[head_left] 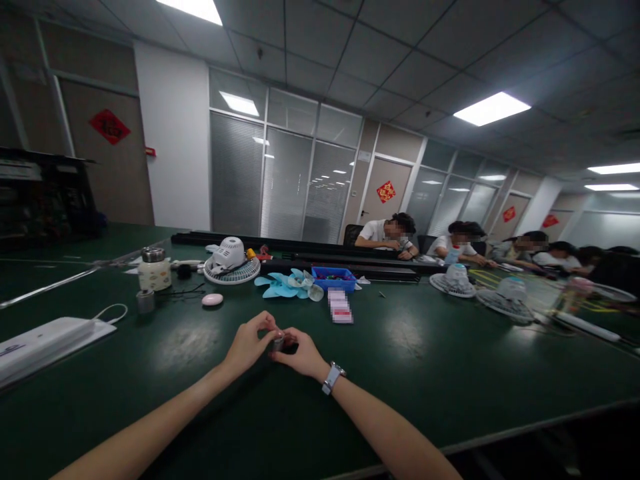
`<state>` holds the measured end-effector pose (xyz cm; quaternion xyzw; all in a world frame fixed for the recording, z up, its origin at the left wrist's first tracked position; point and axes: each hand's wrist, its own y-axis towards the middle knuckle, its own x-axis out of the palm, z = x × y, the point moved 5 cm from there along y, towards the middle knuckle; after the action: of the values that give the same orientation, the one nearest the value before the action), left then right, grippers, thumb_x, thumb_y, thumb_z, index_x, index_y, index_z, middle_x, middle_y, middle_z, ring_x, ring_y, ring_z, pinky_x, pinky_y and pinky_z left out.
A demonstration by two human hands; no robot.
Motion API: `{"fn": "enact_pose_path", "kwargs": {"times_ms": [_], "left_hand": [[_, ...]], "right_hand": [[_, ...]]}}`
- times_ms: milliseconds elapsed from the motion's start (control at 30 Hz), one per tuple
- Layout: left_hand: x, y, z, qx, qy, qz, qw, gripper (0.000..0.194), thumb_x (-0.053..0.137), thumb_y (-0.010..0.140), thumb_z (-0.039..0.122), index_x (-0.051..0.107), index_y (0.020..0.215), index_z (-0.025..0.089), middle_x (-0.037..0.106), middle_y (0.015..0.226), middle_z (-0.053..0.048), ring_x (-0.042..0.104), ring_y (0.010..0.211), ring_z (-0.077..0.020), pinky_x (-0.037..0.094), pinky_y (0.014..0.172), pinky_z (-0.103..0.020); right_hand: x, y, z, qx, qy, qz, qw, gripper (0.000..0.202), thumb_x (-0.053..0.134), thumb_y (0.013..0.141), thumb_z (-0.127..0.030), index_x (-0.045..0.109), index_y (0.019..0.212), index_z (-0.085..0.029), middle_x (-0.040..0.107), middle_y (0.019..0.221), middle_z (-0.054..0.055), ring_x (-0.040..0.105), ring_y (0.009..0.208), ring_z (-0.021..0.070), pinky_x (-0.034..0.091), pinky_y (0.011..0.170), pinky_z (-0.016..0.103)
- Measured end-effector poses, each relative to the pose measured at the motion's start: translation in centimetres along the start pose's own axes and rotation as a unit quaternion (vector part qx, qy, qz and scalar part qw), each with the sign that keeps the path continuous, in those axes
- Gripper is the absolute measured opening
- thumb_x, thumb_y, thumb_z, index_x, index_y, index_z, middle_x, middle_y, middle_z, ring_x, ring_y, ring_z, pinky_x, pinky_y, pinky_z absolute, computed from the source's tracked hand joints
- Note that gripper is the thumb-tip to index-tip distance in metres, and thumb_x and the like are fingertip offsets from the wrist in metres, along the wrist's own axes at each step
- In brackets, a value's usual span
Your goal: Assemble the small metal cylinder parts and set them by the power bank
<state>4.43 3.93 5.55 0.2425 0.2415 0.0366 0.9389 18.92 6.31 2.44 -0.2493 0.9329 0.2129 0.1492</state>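
Above the green tabletop, my hands meet at a small grey cylinder [278,343] that looks like a small motor. My right hand [303,355], with a watch on its wrist, grips it between thumb and fingers. At its upper end, the fingertips of my left hand [253,341] are closed in a pinch. Fingers hide part of the cylinder, and its fine details are too small to make out. Farther back lie light-blue fan blades [287,285] and a pink-and-white card or packet [341,307], with a pink oval object [213,300] to the left.
A blue tray [334,279] with small parts stands behind the card. Left are a white fan head [231,261], a patterned bottle [155,270], a metal cup-like cylinder [145,301] and a white box [53,347]. More fan parts [453,280] lie right, near several seated people.
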Motion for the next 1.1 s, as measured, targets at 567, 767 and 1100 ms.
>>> {"fn": "enact_pose_path", "kwargs": {"times_ms": [567, 767, 1100], "left_hand": [[-2.3, -0.5, -2.7, -0.02, 0.0, 0.036, 0.999, 0.033, 0.065, 0.076, 0.039, 0.038, 0.079, 0.021, 0.071, 0.08, -0.004, 0.069, 0.086, -0.023, 0.049, 0.077, -0.033], [-0.7, -1.2, -5.3, -0.051, 0.017, -0.03, 0.998, 0.034, 0.069, 0.072, 0.041, 0.043, 0.08, 0.02, 0.072, 0.08, -0.004, 0.07, 0.08, -0.0227, 0.051, 0.074, -0.032], [-1.0, -0.6, -6.5, -0.126, -0.082, 0.005, 0.989, 0.04, 0.065, 0.077, 0.049, 0.056, 0.097, 0.016, 0.073, 0.089, -0.01, 0.07, 0.074, -0.0214, 0.052, 0.072, -0.032]], "right_hand": [[-0.2, -0.2, -0.2, 0.001, -0.015, 0.014, 1.0, 0.045, 0.079, 0.067, -0.032, 0.063, 0.105, -0.015, 0.07, 0.098, 0.007, 0.065, 0.089, 0.0184, 0.051, 0.083, 0.035], [-0.5, -0.4, 0.0, 0.001, -0.007, 0.01, 1.0, 0.044, 0.077, 0.069, -0.032, 0.061, 0.107, -0.016, 0.07, 0.103, 0.008, 0.066, 0.094, 0.0184, 0.051, 0.086, 0.034], [-0.6, 0.0, 0.2, 0.004, 0.01, -0.012, 1.0, 0.042, 0.076, 0.07, -0.034, 0.058, 0.104, -0.017, 0.071, 0.1, 0.006, 0.068, 0.091, 0.018, 0.052, 0.086, 0.035]]}}
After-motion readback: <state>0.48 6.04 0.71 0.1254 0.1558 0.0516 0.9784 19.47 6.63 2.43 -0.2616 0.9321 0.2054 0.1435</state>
